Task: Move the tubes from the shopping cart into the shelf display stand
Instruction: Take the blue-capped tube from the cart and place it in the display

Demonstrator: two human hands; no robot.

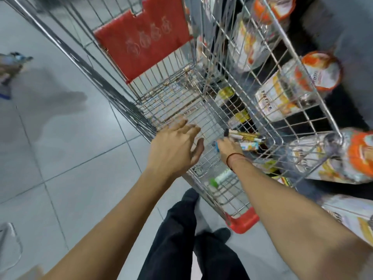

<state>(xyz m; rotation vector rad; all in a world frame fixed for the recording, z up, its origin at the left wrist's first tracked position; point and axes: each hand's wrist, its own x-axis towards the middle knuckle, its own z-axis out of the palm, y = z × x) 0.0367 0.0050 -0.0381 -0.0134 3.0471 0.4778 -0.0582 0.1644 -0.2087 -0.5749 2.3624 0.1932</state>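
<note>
A wire shopping cart with a red child-seat flap stands in front of me. My left hand hovers open over the cart's near left rim, fingers spread. My right hand reaches down inside the cart and is shut on a bunch of tubes, some gold and black, one white with blue. One white tube with a green cap lies on the cart floor near its front end. The wire display stand on the right overlaps the cart; several packets hang in it.
Orange-topped snack bags fill the wire racks on the right. The red cart corner bumper sits by my dark trousers and shoes. Grey tiled floor spreads to the left, with a blurred object at the far left edge.
</note>
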